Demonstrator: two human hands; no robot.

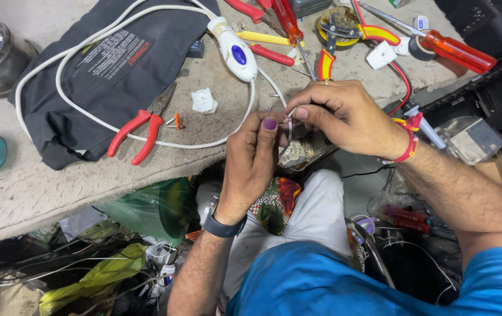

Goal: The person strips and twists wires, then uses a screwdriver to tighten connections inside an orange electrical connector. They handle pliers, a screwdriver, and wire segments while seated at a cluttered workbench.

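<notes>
Head view: my left hand and right hand meet at bench edge, fingertips of both pinched narrow on thin grey wire between them, above my lap. White cord and red pliers lie left. Keep pinch close, steady, wire taut.
</notes>
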